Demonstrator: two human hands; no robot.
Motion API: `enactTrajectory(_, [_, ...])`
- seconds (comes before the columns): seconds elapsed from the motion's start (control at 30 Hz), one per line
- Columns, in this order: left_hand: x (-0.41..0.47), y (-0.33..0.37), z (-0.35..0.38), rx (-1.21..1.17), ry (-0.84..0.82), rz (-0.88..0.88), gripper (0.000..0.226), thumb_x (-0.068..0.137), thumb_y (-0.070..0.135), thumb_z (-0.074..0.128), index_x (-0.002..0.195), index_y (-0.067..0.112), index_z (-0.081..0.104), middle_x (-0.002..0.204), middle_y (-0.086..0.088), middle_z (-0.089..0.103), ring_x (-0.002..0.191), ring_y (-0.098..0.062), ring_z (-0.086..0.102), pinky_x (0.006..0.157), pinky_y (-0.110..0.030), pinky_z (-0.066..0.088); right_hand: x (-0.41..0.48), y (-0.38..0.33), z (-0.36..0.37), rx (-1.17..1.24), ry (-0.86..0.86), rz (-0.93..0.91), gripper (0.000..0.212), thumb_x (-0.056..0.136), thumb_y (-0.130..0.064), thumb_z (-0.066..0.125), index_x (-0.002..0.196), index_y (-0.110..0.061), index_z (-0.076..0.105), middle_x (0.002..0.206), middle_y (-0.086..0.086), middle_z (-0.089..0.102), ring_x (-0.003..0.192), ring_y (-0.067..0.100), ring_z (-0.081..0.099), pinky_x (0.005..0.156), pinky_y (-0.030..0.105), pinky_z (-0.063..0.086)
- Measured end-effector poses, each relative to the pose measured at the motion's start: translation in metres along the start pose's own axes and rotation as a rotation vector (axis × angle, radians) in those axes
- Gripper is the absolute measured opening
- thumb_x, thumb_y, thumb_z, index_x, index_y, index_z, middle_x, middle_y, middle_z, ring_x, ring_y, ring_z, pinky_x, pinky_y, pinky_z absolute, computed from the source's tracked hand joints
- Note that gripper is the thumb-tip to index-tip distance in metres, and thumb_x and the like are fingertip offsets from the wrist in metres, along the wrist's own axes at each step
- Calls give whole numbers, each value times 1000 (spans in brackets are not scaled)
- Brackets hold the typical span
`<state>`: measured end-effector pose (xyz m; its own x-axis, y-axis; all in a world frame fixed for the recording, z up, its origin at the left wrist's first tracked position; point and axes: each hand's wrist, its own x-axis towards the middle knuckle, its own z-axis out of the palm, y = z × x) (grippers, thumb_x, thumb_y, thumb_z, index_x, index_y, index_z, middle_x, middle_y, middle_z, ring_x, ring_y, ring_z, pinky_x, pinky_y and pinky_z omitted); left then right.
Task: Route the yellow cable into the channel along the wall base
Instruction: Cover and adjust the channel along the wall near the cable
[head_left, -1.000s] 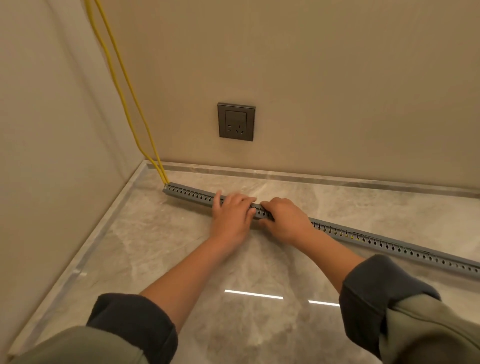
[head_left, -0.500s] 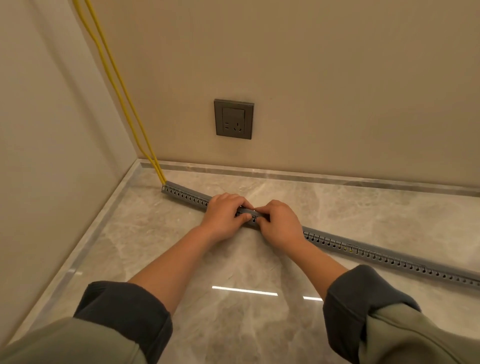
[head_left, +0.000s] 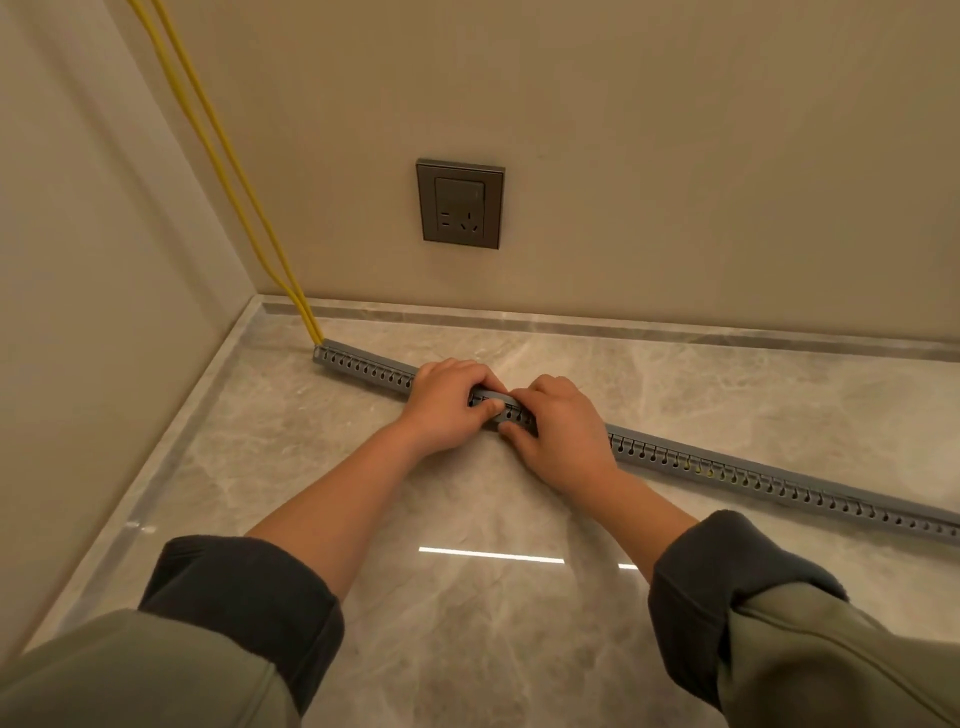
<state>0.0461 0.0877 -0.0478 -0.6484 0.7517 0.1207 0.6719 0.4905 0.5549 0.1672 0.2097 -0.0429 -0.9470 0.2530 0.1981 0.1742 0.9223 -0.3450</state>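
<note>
Two strands of yellow cable (head_left: 305, 314) come down the wall corner from 11 o'clock. They enter the end of the grey slotted channel (head_left: 753, 475) at 10 o'clock from my hands. Toward 4 o'clock, specks of yellow show through a few slots (the other slots are too dark to read).

The channel lies on the marble floor (head_left: 467, 634), running from 10 o'clock to 4 o'clock. Its left end is near the stone skirting (head_left: 623, 326), and its right stretch is well apart from it.

My left hand (head_left: 447, 410) and right hand (head_left: 563, 439) sit side by side on the channel's middle, touching each other. My fingers (head_left: 480, 376) on both hands are curled over its top, with thumbs on the near face, grasping the channel.

At 12 o'clock a dark grey socket (head_left: 460, 203) is set in the beige wall (head_left: 701, 156), above the skirting. At 6 o'clock are my rolled dark cuffs (head_left: 244, 597). A streak of light (head_left: 491, 555) reflects in the floor between my forearms.
</note>
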Motion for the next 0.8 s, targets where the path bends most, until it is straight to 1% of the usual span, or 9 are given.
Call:
enactTrajectory(0.13, [4,-3,0,5,11,2,6,87,36,62,92,35,65,96,17,63,99,-8,52,94,-29,28,8,5,-1,-39,-13,-64,31,89,-39,59,103,-12,67,87,5,58,85,23,51,69,31,37])
enactTrajectory(0.2, [1,-5,7,47,131,15,14,91,39,56,88,30,67,88,15,65,90,-9,54,91,-31,33,12,7,-2,-44,-25,-95,31,90,-39,58,100,-11,66,83,5,58,82,23,52,67,28,34])
enactTrajectory(0.27, [0,-5,14,92,302,8,29,92,42,53,78,22,68,77,11,62,75,-11,54,81,-32,38,16,6,-1,-37,-35,-118,31,90,-39,58,97,-10,67,80,6,59,80,23,52,67,27,32])
enactTrajectory(0.33, [6,-7,17,152,397,43,37,93,37,54,68,13,66,69,2,57,61,-18,53,66,-32,41,21,6,0,-40,-49,-132,33,91,-40,56,95,-9,67,78,6,59,78,23,52,67,28,34])
enactTrajectory(0.4, [15,-7,16,246,417,130,40,94,31,54,61,9,62,63,-4,52,51,-23,49,51,-31,37,24,7,1,-31,-49,-129,33,91,-41,56,91,-10,67,77,5,58,77,22,52,66,30,37])
enactTrajectory(0.47, [21,-7,14,282,412,161,44,93,31,47,58,9,59,60,-5,50,47,-24,47,45,-29,32,27,9,1,-21,-48,-124,34,90,-42,56,90,-10,68,76,4,59,76,22,53,66,32,39])
enactTrajectory(0.53, [25,-6,15,289,412,148,47,94,32,41,57,9,59,59,-5,50,46,-25,47,43,-29,31,30,12,2,-23,-45,-125,33,90,-41,56,88,-10,69,74,5,59,74,22,54,63,32,39])
enactTrajectory(0.67, [30,-7,17,322,376,111,53,95,35,33,59,8,61,61,-6,53,47,-27,51,45,-29,33,35,14,3,-45,-22,-134,35,87,-44,54,80,-12,68,69,2,58,66,21,54,56,28,32])
enactTrajectory(0.8, [30,-6,17,303,380,81,53,95,36,32,59,7,57,59,-5,52,46,-27,50,45,-28,31,36,15,4,-44,-8,-132,34,86,-45,55,74,-14,66,65,-1,54,63,19,52,53,26,29])
